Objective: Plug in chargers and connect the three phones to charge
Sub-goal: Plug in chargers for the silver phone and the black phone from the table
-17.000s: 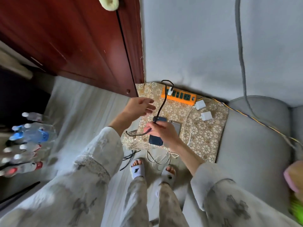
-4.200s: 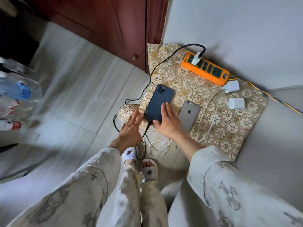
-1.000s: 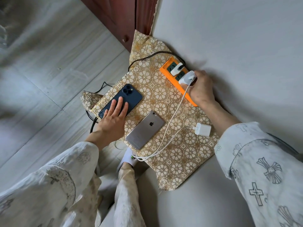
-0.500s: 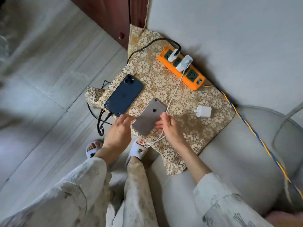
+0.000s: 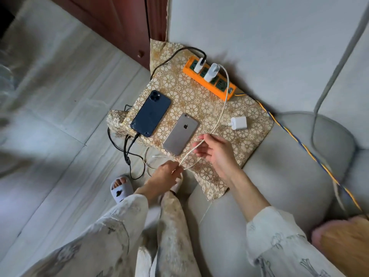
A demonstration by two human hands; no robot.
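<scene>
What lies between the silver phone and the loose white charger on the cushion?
In the head view, only the white cable crosses the patterned cushion between the silver phone and the loose charger.

The left hand point(image 5: 163, 176) pinches a white charging cable point(image 5: 219, 116) at its fingertips; the right hand point(image 5: 215, 152) holds the same cable loosely, just beside. Beyond both grips, on a gold floral cushion point(image 5: 199, 104), lie a dark blue phone point(image 5: 151, 113) with a black cable point(image 5: 127, 148) attached and a grey phone point(image 5: 180, 134). Farther off, an orange power strip point(image 5: 223, 90) carries two white plugs. A loose white charger block point(image 5: 238, 123) lies beyond the right hand.
</scene>
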